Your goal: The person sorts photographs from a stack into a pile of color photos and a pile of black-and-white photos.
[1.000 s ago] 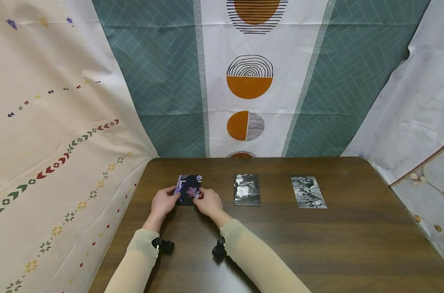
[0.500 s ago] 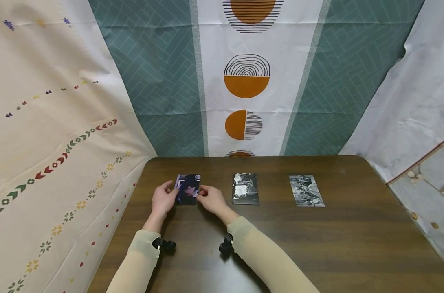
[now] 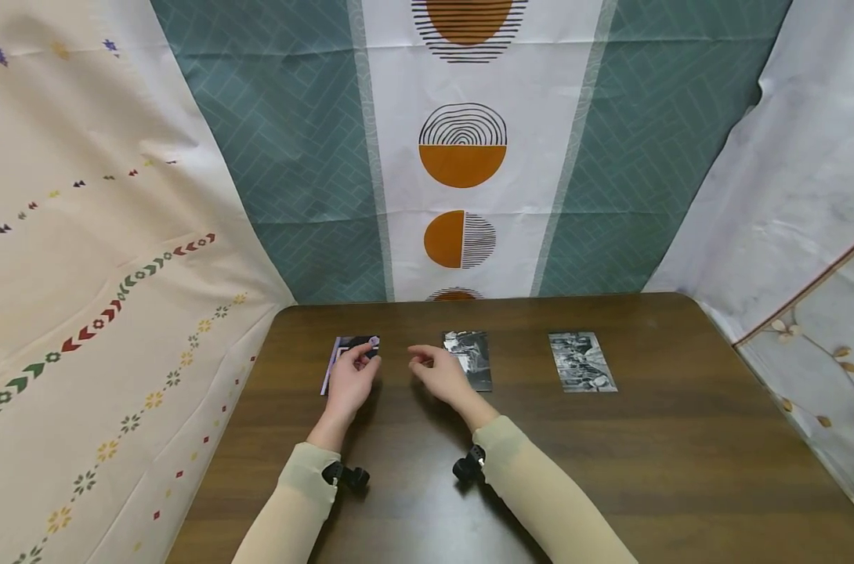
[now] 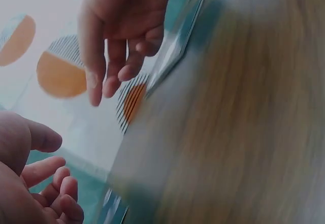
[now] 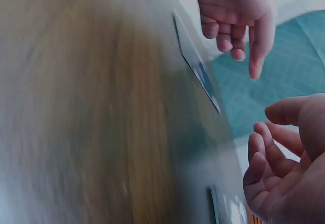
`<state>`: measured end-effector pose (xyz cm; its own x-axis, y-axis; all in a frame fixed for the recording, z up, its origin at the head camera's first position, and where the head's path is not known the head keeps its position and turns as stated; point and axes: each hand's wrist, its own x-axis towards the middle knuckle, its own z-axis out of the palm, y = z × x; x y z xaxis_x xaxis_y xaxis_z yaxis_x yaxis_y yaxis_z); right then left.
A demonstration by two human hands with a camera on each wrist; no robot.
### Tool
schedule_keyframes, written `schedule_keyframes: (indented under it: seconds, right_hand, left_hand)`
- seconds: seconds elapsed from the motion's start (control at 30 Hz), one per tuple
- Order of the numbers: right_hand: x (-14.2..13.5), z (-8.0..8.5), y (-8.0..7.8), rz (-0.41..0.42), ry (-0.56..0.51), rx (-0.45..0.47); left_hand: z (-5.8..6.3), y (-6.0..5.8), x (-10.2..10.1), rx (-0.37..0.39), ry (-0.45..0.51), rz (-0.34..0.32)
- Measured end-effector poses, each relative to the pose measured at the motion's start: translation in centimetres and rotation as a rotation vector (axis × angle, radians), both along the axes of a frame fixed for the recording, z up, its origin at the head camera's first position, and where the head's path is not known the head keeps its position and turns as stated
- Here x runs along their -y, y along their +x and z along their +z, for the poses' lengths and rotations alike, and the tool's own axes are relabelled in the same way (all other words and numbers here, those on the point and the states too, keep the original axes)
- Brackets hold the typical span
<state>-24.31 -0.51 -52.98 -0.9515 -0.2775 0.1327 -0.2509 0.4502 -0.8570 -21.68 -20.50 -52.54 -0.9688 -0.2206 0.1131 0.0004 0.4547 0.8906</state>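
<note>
Three photos lie in a row on the table. My left hand hovers over the left photo, a dark and purple print, and hides most of it. My right hand overlaps the left side of the middle photo, which is black and white and shiny. Both hands have relaxed, slightly bent fingers with nothing between them. Farther right lies another black-and-white photo. In the left wrist view my left hand and right hand face each other, raised above the tabletop.
The brown wooden table has rounded far corners. A teal and white cloth with orange circles hangs behind it. Patterned cloths hang at both sides. Each wrist wears a small black camera.
Both hands have let go of the left photo's edges. The right hand has moved right toward the middle photo, and the left hand has shifted right across the left photo. The head view has shifted slightly.
</note>
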Motion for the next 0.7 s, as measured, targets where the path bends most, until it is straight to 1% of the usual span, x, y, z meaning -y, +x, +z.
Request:
schedule_keyframes:
  seconds: [0.2,0.3,0.4,0.5,0.63,0.7]
  right_hand:
    - [-3.5,0.4,0.1,-0.036,-0.008,0.012]
    - [-5.2,0.4,0.2,-0.065,0.0,0.002]
    - [-6.8,0.0,0.2,-0.12,0.004,0.003]
    - [-8.4,-0.6,0.3,-0.178,-0.009,0.033]
    - [-10.2,-1.3,0.6,-0.231,-0.018,0.084]
    - [-11.0,-1.5,0.7,-0.252,-0.009,0.094]
  left_hand:
    - [-0.5,-0.2,-3.4,-0.005,0.051,-0.077]
    - [-1.1,-0.4,-4.9,-0.003,0.058,-0.113]
    - [-1.7,-0.6,-6.3,0.014,0.044,-0.141]
    - [-2.1,-0.8,-7.4,0.038,0.029,-0.159]
    - [-2.2,-0.8,-8.6,0.062,0.036,-0.176]
    - [-2.2,-0.9,-9.1,0.073,0.042,-0.185]
